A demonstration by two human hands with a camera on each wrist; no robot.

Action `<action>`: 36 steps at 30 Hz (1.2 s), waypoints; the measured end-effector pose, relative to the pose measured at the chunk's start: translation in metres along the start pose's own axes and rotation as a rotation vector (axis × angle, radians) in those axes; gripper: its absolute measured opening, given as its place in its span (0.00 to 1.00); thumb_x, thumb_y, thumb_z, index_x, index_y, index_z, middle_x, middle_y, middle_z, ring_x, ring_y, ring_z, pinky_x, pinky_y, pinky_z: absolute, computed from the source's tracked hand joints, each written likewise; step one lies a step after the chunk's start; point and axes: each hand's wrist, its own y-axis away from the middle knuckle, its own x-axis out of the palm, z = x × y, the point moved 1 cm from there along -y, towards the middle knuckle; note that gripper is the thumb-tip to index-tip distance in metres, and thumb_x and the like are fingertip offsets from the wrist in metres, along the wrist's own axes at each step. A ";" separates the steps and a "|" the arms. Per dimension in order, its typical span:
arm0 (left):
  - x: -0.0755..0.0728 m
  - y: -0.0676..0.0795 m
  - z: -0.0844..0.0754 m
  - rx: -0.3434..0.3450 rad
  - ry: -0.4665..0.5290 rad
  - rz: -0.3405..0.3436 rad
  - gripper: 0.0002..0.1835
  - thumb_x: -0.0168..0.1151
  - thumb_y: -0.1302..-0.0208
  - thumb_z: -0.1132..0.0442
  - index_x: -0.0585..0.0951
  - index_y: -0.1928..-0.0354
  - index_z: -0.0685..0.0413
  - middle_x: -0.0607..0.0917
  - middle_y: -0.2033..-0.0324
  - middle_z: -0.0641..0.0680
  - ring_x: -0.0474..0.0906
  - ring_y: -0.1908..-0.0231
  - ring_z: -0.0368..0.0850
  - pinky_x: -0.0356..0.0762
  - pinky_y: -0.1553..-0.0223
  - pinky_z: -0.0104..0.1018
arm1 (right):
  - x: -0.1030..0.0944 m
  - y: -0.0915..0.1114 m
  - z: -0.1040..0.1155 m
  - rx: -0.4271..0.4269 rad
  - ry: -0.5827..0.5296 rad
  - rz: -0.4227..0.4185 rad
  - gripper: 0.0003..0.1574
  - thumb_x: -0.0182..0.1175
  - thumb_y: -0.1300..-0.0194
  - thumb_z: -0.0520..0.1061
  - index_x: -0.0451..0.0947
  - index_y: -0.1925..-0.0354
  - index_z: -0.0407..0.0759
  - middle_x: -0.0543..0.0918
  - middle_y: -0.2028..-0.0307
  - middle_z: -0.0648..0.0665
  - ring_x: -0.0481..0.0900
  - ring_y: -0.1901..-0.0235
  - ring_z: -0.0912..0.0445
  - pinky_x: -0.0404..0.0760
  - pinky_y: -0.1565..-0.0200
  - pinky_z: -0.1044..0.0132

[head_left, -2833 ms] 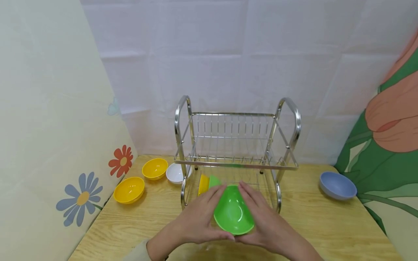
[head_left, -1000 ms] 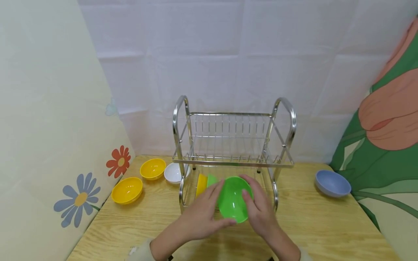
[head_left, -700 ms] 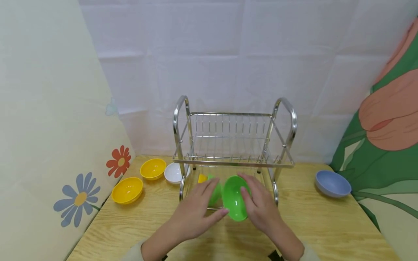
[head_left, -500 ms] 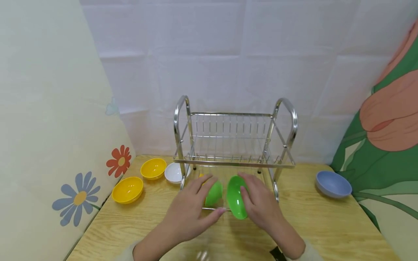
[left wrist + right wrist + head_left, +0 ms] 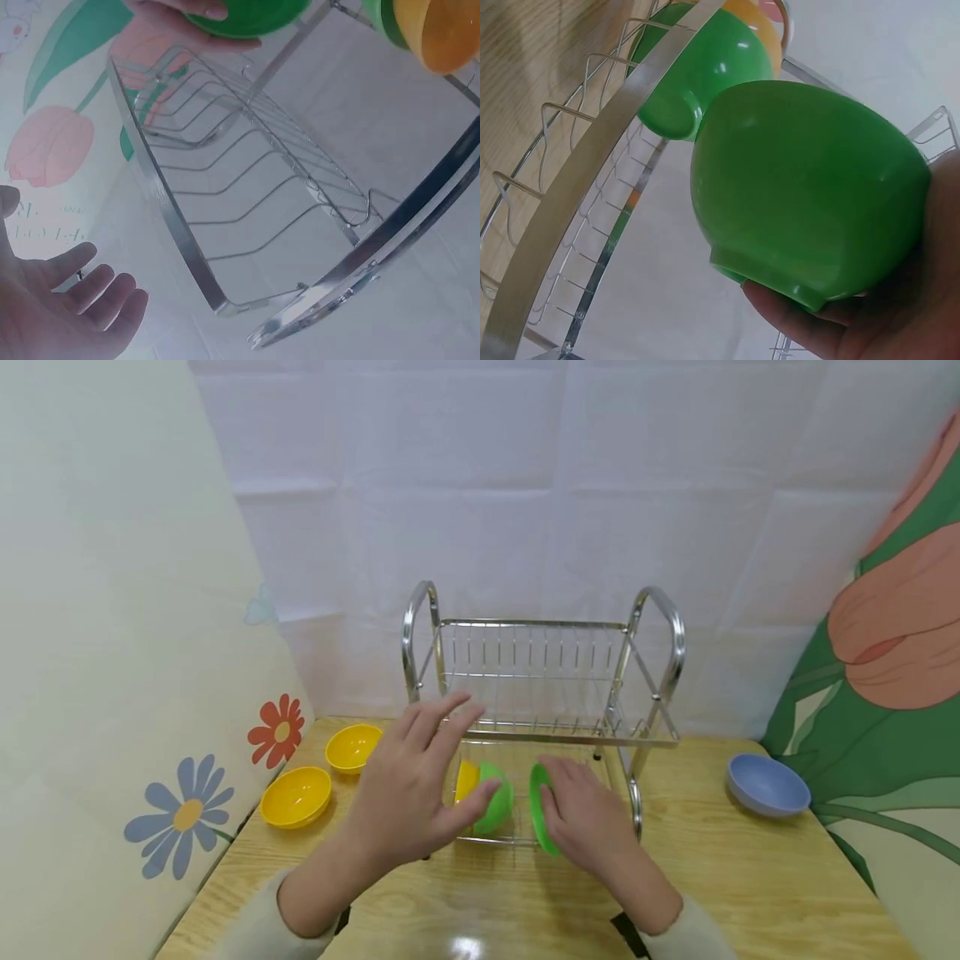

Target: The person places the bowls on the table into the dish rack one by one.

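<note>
Farther from the held bowl point(image 5: 802, 187) now hovers the left hand point(image 5: 405, 789)

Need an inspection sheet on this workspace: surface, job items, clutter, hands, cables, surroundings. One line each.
Surface: wooden table, glare spot near the person.
Job items: held green bowl at the metal rack, contact unclear; second green bowl and yellow bowl on edge in the lower tier.
Clutter: two yellow bowls left, blue bowl right.
Hands: right hand grips the held green bowl; left hand holds nothing.
Cables: nothing seen.
Surroundings: white sheet behind, flower-print panels at both sides.
</note>
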 end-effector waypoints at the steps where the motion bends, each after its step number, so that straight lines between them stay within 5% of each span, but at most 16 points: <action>1: -0.001 -0.005 0.003 -0.003 -0.007 -0.003 0.38 0.38 0.28 0.34 0.75 0.36 0.58 0.77 0.37 0.59 0.74 0.42 0.54 0.78 0.43 0.48 | 0.001 -0.002 0.001 0.005 0.009 0.014 0.26 0.52 0.28 0.48 0.73 0.36 0.42 0.81 0.43 0.40 0.80 0.44 0.43 0.86 0.53 0.47; 7: -0.005 -0.034 0.027 -0.040 -0.015 -0.011 0.37 0.37 0.27 0.35 0.74 0.36 0.58 0.75 0.36 0.61 0.70 0.41 0.57 0.71 0.39 0.50 | 0.010 -0.011 0.001 -0.004 0.023 0.018 0.26 0.51 0.27 0.48 0.72 0.35 0.40 0.81 0.42 0.38 0.80 0.43 0.41 0.84 0.49 0.45; 12: 0.002 -0.050 0.045 -0.052 -0.029 0.011 0.32 0.50 0.31 0.42 0.74 0.36 0.58 0.75 0.36 0.61 0.69 0.41 0.58 0.70 0.38 0.51 | 0.017 -0.020 0.001 0.018 -0.006 0.042 0.27 0.50 0.26 0.49 0.71 0.34 0.39 0.80 0.41 0.36 0.79 0.42 0.40 0.83 0.46 0.43; 17: 0.013 -0.060 0.061 -0.094 -0.040 0.042 0.30 0.57 0.33 0.46 0.75 0.36 0.59 0.75 0.36 0.62 0.69 0.39 0.59 0.70 0.38 0.53 | 0.024 -0.027 0.001 0.062 -0.039 0.098 0.28 0.48 0.26 0.49 0.72 0.35 0.38 0.80 0.40 0.35 0.79 0.42 0.40 0.82 0.45 0.43; 26: 0.027 -0.075 0.095 -0.266 -0.024 0.151 0.30 0.56 0.30 0.44 0.74 0.35 0.58 0.72 0.34 0.62 0.65 0.34 0.60 0.66 0.33 0.57 | 0.042 -0.037 -0.002 0.153 -0.049 0.189 0.28 0.44 0.24 0.51 0.70 0.33 0.41 0.79 0.40 0.38 0.78 0.43 0.40 0.84 0.51 0.41; 32: 0.033 -0.079 0.111 -0.316 -0.059 0.198 0.30 0.54 0.29 0.44 0.73 0.34 0.57 0.70 0.31 0.60 0.63 0.32 0.60 0.65 0.33 0.59 | 0.049 -0.039 -0.004 0.172 -0.045 0.206 0.30 0.42 0.23 0.54 0.70 0.32 0.42 0.80 0.41 0.39 0.80 0.44 0.41 0.84 0.51 0.43; 36: 0.035 -0.083 0.118 -0.335 -0.097 0.227 0.31 0.52 0.28 0.43 0.72 0.33 0.57 0.70 0.31 0.59 0.63 0.31 0.59 0.65 0.32 0.58 | 0.054 -0.041 -0.004 0.152 -0.045 0.208 0.26 0.44 0.24 0.53 0.74 0.38 0.40 0.83 0.52 0.40 0.82 0.57 0.45 0.85 0.61 0.51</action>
